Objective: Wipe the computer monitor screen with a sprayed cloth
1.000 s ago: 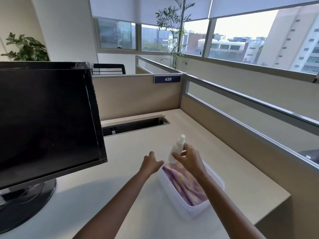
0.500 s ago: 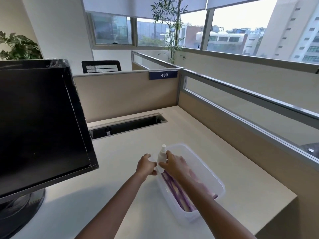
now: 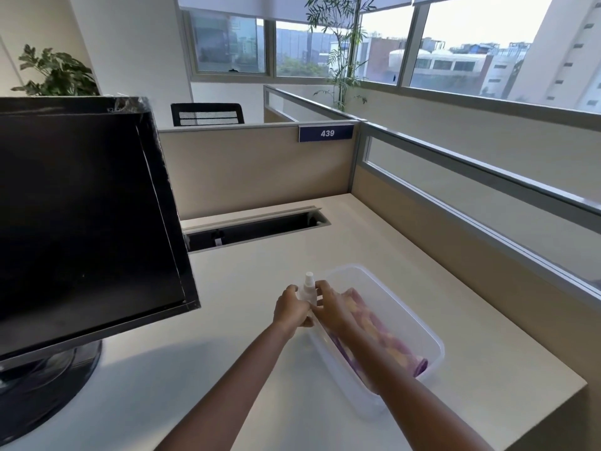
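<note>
A small white spray bottle (image 3: pixel 309 289) stands upright between my two hands at the left rim of a clear plastic tub (image 3: pixel 416 320). My left hand (image 3: pixel 290 307) wraps its lower body from the left. My right hand (image 3: pixel 331 304) has its fingers on the bottle from the right. A folded purple and yellow cloth (image 3: pixel 387 340) lies inside the tub, partly under my right forearm. The black monitor (image 3: pixel 81 216), its screen dark, stands on a round base at the left of the desk.
The beige desk (image 3: pixel 247 288) has an open cable trough (image 3: pixel 257 229) at the back. Cubicle partitions close off the back and right, with a "439" plate (image 3: pixel 326 133). The desk's right front corner (image 3: pixel 579 385) drops off near the tub.
The bottle came down from above the tub to its left rim, and my left hand closed around it. The view shifted right, so the monitor sits further left.
</note>
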`<state>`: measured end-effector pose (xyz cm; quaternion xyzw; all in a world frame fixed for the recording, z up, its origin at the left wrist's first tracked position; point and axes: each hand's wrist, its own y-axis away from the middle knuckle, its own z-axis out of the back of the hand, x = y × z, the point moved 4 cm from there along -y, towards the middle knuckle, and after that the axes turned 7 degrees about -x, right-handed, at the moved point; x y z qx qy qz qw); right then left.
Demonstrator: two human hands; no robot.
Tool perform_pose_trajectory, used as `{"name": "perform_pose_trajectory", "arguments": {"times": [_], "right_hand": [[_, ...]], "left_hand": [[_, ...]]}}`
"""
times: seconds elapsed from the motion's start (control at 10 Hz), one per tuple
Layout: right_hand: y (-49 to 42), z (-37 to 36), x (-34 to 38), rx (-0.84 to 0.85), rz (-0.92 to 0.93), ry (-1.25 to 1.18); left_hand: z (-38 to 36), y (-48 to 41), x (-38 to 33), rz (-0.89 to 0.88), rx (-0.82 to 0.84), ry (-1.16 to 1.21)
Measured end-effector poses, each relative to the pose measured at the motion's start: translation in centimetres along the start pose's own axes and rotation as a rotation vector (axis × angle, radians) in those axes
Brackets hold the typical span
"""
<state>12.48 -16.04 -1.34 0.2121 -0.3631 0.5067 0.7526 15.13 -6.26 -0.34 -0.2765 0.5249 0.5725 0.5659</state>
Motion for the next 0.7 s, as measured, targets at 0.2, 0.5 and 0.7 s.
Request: {"name": "perform_pose_trajectory", "arguments": {"times": [0.2, 0.5, 0.7], "right_hand": [[0.0, -0.1, -0.4, -0.012, -0.008, -0.05], [0.3, -0.7, -1.1, -0.006, -0.026, -0.036], [0.2, 0.7, -1.6, -0.116, -0.078, -0.027]], "left_hand": [[0.0, -0.1, -0.2, 0.002, 0.021, -0.024], [0.5, -0.3, 0.0, -0.016, 0.046, -0.037], [2.2, 0.5, 2.2, -0.038, -0.007, -0.029]]}}
